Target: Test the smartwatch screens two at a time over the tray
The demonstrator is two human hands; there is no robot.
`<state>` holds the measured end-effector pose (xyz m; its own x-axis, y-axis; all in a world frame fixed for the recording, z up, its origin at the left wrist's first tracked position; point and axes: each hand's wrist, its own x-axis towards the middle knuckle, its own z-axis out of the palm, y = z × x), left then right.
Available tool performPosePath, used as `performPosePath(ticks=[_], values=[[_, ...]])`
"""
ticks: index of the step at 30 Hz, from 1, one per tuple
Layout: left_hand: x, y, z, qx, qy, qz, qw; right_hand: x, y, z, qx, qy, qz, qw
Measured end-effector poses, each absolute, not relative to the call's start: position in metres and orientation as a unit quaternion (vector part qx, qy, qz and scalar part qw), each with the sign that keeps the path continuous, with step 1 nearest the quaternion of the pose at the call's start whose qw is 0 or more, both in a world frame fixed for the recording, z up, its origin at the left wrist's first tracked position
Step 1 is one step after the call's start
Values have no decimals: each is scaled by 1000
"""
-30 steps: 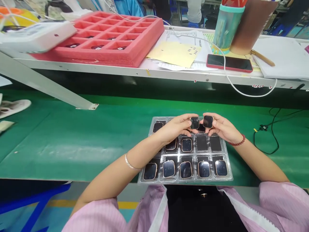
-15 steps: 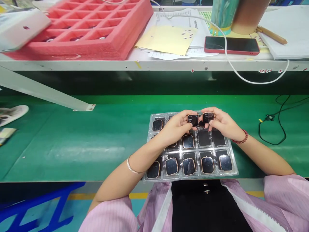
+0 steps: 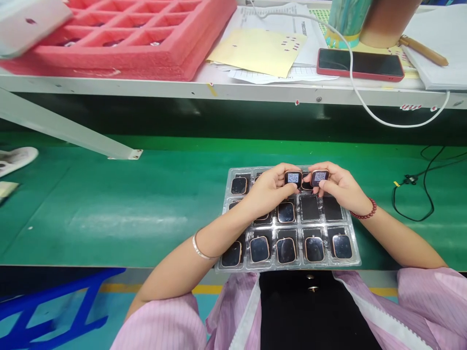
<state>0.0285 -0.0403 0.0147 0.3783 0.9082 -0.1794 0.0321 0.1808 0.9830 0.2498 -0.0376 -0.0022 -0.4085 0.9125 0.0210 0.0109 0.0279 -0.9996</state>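
Observation:
My left hand (image 3: 274, 187) is closed on a square smartwatch (image 3: 293, 178), its thumb at the lower edge of the screen. A second smartwatch (image 3: 319, 177) is gripped in my right hand (image 3: 337, 184), thumb on its face. Both screens are lit with a QR-like code. The two watches are held side by side, a little apart, over the far rows of a clear plastic tray (image 3: 357, 262). Several dark-screened watches, such as one smartwatch (image 3: 286, 212), lie in the tray's compartments. Two compartments below my right hand show only black inserts (image 3: 310, 209). My left forearm hides part of the tray.
The tray lies on a green bench (image 3: 109, 209). Above the bench, a white shelf (image 3: 255, 90) carries a pink foam tray (image 3: 189, 53), papers, a red-cased phone (image 3: 359, 64) and cups. A white cable (image 3: 397, 125) hangs over the shelf edge. A black cord (image 3: 396, 204) lies right.
Both held watches' screens have switched from lines of text to a QR-like code. My hands stay in nearly the same place; the camera view has tilted slightly.

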Motion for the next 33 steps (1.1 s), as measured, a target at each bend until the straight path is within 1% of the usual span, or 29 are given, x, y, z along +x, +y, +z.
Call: performPosePath(ticks=[10,33], values=[[31,-41,15,542,433,351,629,252,-41,-2,-398,-625,556,377],[33,-40,17,546,434,354,624,245,-42,0,-410,-603,563,389]])
